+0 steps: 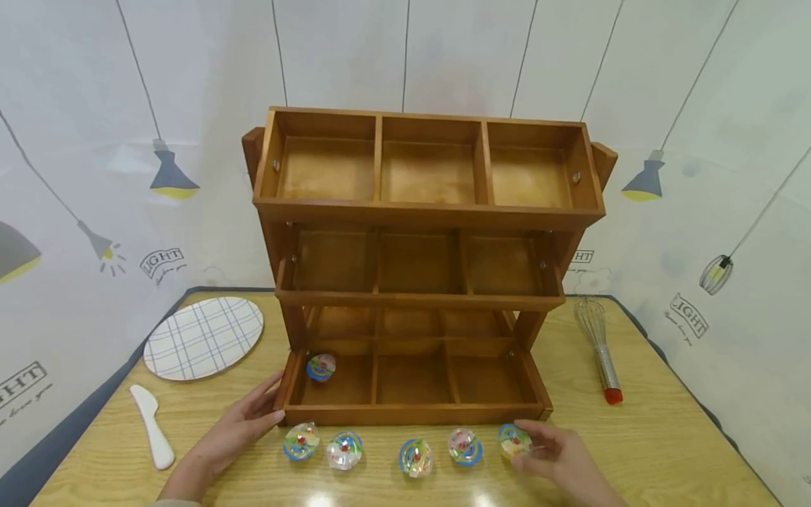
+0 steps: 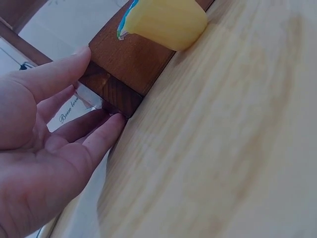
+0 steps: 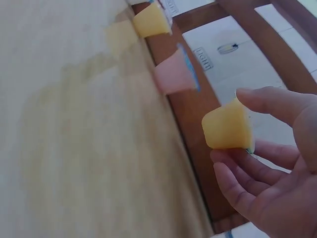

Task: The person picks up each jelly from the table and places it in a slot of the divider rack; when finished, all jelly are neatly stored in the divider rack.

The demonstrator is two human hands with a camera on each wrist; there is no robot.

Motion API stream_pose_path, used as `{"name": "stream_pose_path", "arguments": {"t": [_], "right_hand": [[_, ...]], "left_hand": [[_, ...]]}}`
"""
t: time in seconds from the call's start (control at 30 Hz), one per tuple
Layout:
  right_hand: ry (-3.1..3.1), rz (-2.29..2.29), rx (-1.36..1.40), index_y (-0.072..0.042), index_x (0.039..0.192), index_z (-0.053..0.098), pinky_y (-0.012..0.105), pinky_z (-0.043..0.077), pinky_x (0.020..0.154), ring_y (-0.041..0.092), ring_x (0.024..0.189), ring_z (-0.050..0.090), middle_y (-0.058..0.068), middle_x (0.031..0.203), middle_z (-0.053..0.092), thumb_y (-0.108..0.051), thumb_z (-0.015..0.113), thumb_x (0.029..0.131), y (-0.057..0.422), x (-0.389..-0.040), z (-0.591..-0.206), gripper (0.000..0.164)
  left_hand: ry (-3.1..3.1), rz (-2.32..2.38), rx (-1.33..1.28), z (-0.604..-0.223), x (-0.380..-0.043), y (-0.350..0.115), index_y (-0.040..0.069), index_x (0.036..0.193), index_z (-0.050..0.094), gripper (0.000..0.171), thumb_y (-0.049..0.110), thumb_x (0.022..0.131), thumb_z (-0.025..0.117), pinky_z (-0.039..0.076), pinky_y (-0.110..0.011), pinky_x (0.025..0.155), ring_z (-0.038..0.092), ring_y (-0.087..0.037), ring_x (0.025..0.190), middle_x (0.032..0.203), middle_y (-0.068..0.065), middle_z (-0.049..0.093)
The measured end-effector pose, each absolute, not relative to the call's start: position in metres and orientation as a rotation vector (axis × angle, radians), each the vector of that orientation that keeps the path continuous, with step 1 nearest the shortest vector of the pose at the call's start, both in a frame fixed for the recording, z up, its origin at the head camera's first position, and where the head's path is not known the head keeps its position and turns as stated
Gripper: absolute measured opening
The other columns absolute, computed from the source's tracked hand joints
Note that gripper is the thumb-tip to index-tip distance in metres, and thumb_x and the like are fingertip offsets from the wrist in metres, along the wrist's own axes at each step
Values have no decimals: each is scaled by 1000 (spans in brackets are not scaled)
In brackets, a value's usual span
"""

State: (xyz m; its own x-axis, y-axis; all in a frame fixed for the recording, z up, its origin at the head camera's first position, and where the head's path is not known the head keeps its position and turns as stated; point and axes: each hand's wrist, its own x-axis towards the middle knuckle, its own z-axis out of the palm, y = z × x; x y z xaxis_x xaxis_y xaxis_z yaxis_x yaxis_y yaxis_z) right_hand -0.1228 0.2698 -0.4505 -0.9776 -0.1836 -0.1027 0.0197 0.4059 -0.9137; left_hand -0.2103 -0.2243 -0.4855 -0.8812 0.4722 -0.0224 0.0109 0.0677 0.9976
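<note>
A three-tier wooden organizer rack [image 1: 418,415] stands on the table. My left hand [image 1: 237,429] holds its lower left front corner, thumb on the front and fingers along the side; the left wrist view shows this hand [image 2: 54,134] close up. At the right end of a row of small jelly cups, my right hand [image 1: 557,454] pinches a yellow jelly cup [image 3: 228,126] between thumb and fingers. Left of it are a pink jelly cup [image 1: 465,447] and several others, including one [image 1: 300,441] near my left hand. Another jelly cup [image 1: 321,367] sits in the bottom tier's left compartment.
An oval checked plate [image 1: 204,338] and a white plastic knife [image 1: 152,426] lie on the left. A whisk [image 1: 598,348] with a red handle end lies on the right. Behind the rack hangs a lamp-patterned backdrop [image 1: 215,91].
</note>
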Motion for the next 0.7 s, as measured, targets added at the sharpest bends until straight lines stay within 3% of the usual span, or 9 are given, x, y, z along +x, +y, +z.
{"name": "stream_pose_path", "arguments": {"t": [0.27,0.5,0.7], "right_hand": [[2545,-1650,-339,3,119,51,20,50,74,8,84,59,20,110,58,-17,68,77,239,-138,-426,50],[2508,-1679,-530,5,121,49,21,51,76,12,88,61,23,114,56,-18,68,78,204,-173,-410,52],[2432,-1726,-517,1,122,50,24,53,74,17,90,61,19,108,60,-18,70,76,161,-205,-406,54]], "left_hand": [[2049,1857,475,-480,-208,-223,16,144,11,68,17,89,52,36,-7,89,41,14,110,145,-27,14],[2033,1874,485,-480,-210,-222,15,144,11,68,15,89,52,36,-8,90,42,13,110,144,-28,14],[2011,1864,470,-482,-210,-224,18,144,10,69,16,89,52,36,-8,90,41,13,110,145,-27,12]]}}
